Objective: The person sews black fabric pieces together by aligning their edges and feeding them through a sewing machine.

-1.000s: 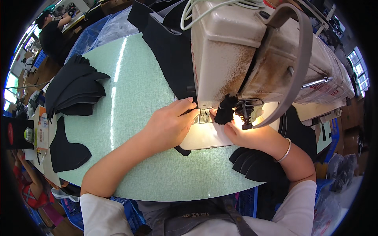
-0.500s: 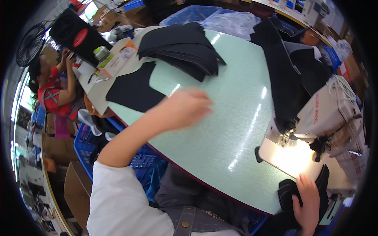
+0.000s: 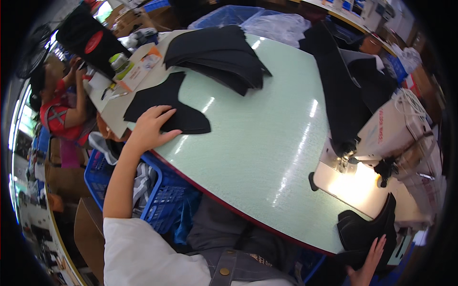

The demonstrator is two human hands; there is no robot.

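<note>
Since the earlier frame the left hand [image 3: 151, 126] has travelled outward across the pale green table [image 3: 267, 143] and now lies on the flat black fabric piece [image 3: 164, 107] at the table's left edge. Landmark: the table. Its broad middle surface is bare from the fabric piece across to the sewing machine [image 3: 396, 128], which stands on the right side with its lit needle plate [image 3: 355, 183] towards the near edge. A long black fabric strip [image 3: 341, 95] runs from the far side down to the machine. A stack of black cut pieces [image 3: 219, 52] lies at the far left, just beyond the single piece, with a narrow gap between them. The left hand's fingers are spread flat on the fabric piece, pressing it, not closed round it. The right hand [image 3: 367, 264], fingers extended, touches a small black fabric pile [image 3: 365, 229] at the near right edge. A blue basket [image 3: 157, 195] sits below the near left edge.
</note>
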